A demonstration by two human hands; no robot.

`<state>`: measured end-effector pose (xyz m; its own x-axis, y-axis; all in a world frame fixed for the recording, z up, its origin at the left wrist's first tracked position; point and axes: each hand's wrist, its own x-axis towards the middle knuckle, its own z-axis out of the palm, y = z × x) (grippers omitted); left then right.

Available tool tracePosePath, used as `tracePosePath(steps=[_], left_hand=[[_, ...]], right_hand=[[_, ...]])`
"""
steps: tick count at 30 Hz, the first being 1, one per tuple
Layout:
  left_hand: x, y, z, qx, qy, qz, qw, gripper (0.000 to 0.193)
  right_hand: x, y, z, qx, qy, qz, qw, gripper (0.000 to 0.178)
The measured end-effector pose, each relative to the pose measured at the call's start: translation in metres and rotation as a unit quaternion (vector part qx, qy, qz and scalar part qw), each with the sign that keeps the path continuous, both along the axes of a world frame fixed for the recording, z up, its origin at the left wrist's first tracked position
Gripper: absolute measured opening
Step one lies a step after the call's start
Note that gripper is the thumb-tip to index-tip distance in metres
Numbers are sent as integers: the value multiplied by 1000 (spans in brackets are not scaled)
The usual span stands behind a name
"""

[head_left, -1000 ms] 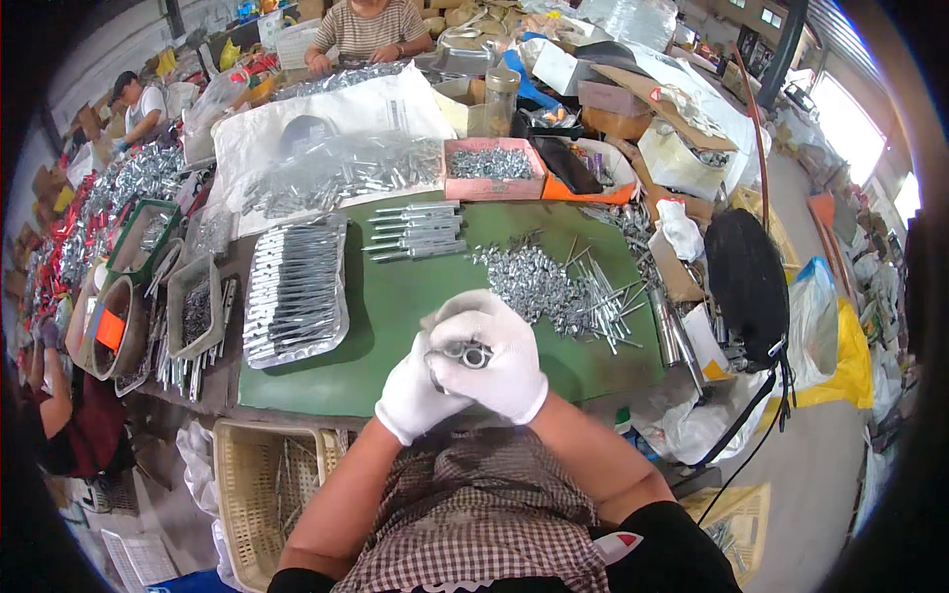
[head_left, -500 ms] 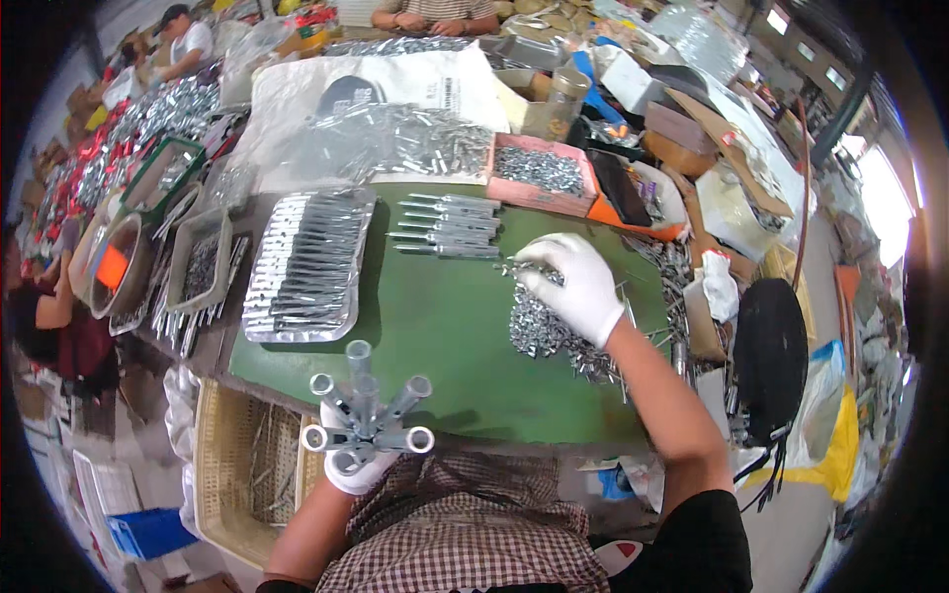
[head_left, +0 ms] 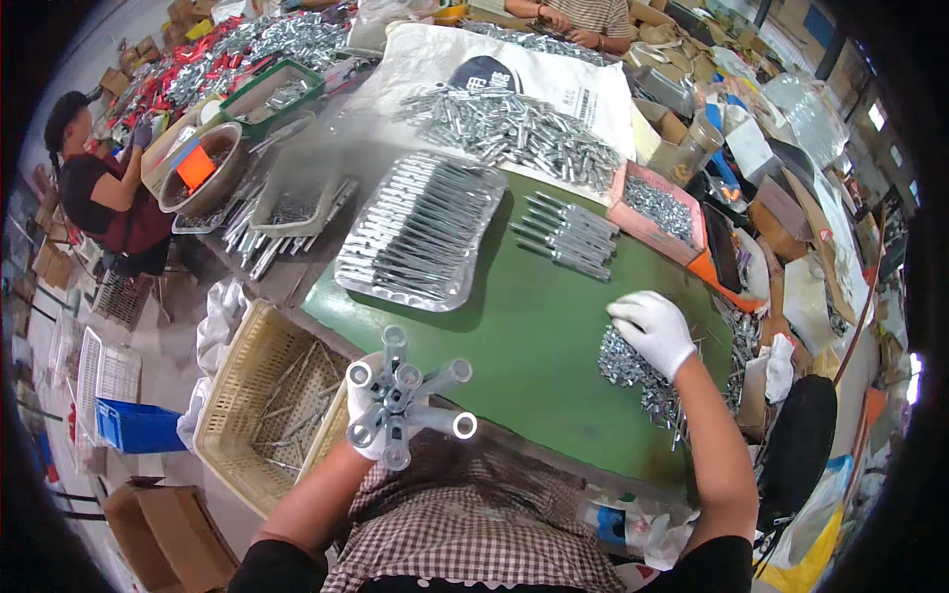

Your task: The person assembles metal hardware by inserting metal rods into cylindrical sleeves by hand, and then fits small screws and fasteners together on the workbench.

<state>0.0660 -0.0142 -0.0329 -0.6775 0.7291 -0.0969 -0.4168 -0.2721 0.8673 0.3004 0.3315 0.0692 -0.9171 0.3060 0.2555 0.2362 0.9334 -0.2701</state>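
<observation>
My left hand [head_left: 360,405], in a white glove, is closed around several grey metal tubes [head_left: 435,418]. Their open ends fan out toward me above the near edge of the green table mat [head_left: 524,346]. Also gloved, my right hand [head_left: 652,331] rests on a heap of small shiny metal fittings [head_left: 623,364]. Its fingers are bent and pressed together, and whatever they pinch is hidden. Farther off on the mat lies a row of slim pointed metal rods with thicker grey bodies [head_left: 565,237]. Left of them, a clear plastic tray [head_left: 450,296] holds several similar rods side by side.
A pink box [head_left: 682,247] of small metal parts stands at the mat's far right. Loose metal tubes [head_left: 514,128] cover a white sack behind. Below the mat's left edge is a cream plastic basket [head_left: 222,425]. Other people sit at the far side and left.
The whole view has shifted, with the table now lower and farther right. My right hand has moved from the heap's far edge down onto the heap. My left hand still holds the tubes.
</observation>
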Motion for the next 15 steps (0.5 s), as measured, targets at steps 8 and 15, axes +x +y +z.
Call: tracePosePath(steps=[8, 15], left_hand=[[-36, 36, 50, 106, -161, -45, 980, 19], [-35, 31, 30, -33, 48, -7, 998, 18]], right_hand=[[-96, -75, 71, 54, 78, 21, 995, 11], [-251, -133, 38, -58, 87, -3, 994, 18]])
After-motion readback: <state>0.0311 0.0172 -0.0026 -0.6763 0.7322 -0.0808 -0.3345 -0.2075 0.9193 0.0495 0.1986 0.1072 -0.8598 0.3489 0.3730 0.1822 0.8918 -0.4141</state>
